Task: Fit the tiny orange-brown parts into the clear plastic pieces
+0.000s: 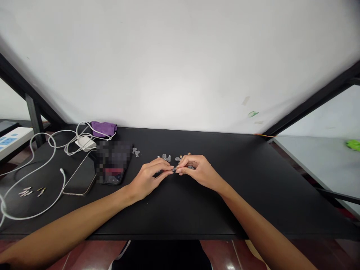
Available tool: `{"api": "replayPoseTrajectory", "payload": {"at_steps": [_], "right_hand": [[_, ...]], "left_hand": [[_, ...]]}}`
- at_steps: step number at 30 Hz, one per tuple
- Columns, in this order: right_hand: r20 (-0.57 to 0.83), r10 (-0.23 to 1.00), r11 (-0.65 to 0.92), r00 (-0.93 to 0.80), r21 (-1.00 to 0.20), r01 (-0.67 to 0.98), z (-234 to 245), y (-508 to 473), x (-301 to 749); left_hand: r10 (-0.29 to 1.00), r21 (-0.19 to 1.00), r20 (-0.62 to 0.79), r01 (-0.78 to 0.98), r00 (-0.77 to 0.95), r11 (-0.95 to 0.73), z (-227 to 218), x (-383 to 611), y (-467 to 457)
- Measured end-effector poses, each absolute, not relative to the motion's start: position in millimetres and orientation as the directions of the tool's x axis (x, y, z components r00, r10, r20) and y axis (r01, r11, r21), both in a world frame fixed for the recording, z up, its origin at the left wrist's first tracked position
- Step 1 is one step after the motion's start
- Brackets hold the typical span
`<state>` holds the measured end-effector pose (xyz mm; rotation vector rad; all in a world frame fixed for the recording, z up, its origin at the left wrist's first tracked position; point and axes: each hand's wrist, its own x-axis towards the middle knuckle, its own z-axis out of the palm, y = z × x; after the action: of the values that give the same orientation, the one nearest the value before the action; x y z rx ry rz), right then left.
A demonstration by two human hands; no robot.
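My left hand (150,178) and my right hand (197,169) meet over the middle of the black table (253,180). Both pinch a tiny clear-and-metal part (174,170) between their fingertips; its exact shape is too small to make out. Several similar small clear parts (166,158) lie scattered just behind my fingers, and two more (136,152) sit further left.
A phone (114,163) and a second dark phone (81,178) lie at the left. White cables (42,165), a white charger (85,143) and a purple cloth (102,128) are at the back left. Small metal pins (30,192) lie near the left edge. A power strip (11,140) sits far left.
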<state>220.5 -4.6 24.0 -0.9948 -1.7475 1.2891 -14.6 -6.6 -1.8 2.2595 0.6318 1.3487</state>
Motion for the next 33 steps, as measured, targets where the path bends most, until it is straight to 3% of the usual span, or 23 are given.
{"api": "replayPoseTrajectory", "payload": {"at_steps": [6,13,16,24,28,33], "right_hand": [[0.096,0.892,0.208,-0.442,-0.955,0.212,29.6,-3.5,223.0],[0.017,0.855,0.277,-0.518,-0.859,0.43,53.5,0.0,243.5],[-0.053,0.839,0.278,-0.541,-0.814,0.511,58.2,2.3,254.3],[-0.196,0.812,0.251,-0.55,-0.733,0.632,52.2,6.7,267.1],[-0.181,0.835,0.254,-0.52,-0.712,0.655,52.9,8.4,271.8],[-0.105,0.927,0.214,-0.359,-0.64,0.738,53.0,16.9,300.2]], "left_hand": [[0.572,0.551,0.68,0.195,0.458,-0.811,-0.9,-15.6,-6.6],[0.685,0.44,0.479,0.525,0.548,-0.728,-1.4,-18.2,-0.4],[0.701,0.38,0.412,0.589,0.583,-0.713,-3.6,-18.5,0.7],[0.645,0.364,0.405,0.532,0.648,-0.764,-4.6,-20.1,-0.2],[0.604,0.361,0.409,0.486,0.684,-0.796,-4.3,-18.9,-2.1],[0.604,0.398,0.449,0.458,0.659,-0.795,-5.9,-17.4,-4.3]]}}
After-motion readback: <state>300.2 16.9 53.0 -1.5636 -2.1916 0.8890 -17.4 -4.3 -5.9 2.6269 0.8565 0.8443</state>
